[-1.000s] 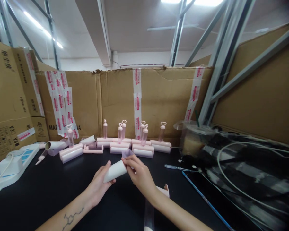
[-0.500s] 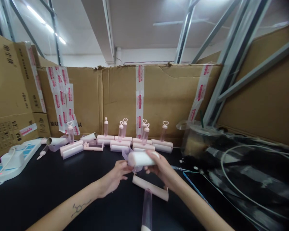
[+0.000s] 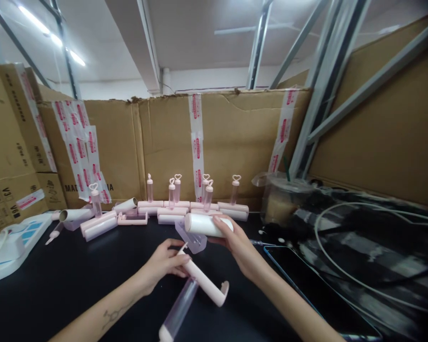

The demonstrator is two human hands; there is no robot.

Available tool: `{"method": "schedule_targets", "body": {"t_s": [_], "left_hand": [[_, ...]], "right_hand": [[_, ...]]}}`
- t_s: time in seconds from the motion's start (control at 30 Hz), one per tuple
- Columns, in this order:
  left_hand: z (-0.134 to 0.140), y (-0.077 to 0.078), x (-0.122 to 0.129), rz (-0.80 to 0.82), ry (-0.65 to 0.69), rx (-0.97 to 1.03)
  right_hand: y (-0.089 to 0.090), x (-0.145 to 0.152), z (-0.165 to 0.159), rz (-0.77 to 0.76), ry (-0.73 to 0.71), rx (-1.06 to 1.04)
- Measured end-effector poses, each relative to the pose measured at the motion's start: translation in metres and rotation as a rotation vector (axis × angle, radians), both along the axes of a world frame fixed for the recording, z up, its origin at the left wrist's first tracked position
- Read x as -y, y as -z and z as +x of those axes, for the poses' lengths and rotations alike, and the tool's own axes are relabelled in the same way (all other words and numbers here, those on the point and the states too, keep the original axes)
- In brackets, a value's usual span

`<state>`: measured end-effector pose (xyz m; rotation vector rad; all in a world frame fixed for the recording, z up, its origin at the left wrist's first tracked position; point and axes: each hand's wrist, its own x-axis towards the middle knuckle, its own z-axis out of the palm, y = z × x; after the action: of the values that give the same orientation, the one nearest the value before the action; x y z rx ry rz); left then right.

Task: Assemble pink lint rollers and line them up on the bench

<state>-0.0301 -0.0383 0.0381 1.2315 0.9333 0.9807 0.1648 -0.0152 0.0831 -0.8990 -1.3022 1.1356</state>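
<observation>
Two hands fitting lint-roller parts over a black bench.

The right hand (image 3: 237,242) has its grip closed around a white paper roll (image 3: 207,224), held level above the bench (image 3: 74,275), with a clear cover (image 3: 192,240) hanging just under it. The left hand (image 3: 164,261) pinches the end of a pink roller frame (image 3: 205,285) whose translucent handle (image 3: 180,308) runs off toward the lower edge. Finished rollers (image 3: 196,211) stand in a row against a cardboard wall (image 3: 235,137) patched with red-printed tape (image 3: 196,137), lettering too small to read. A lidded plastic cup (image 3: 285,204) holds a pale drink. A box at left shows "V3" (image 3: 7,194).
</observation>
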Motion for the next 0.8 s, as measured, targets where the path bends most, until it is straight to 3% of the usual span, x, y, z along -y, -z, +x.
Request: {"method": "schedule_targets", "body": {"t_s": [0.13,0.33,0.6,0.8], "left_hand": [[-0.022,-0.014,0.013,-0.016,-0.053,0.205],[-0.019,-0.008,0.023,0.026,0.007,0.277],[-0.019,-0.011,0.031,-0.022,0.129,0.299],[-0.024,-0.013,0.031,-0.049,0.105,0.315]], "right_hand": [[0.005,0.005,-0.005,0.157,0.155,0.234],[0.02,0.015,-0.017,0.136,0.033,0.396],[0.025,0.017,-0.018,0.182,0.042,0.557],[0.031,0.023,-0.023,0.164,-0.007,0.575]]}}
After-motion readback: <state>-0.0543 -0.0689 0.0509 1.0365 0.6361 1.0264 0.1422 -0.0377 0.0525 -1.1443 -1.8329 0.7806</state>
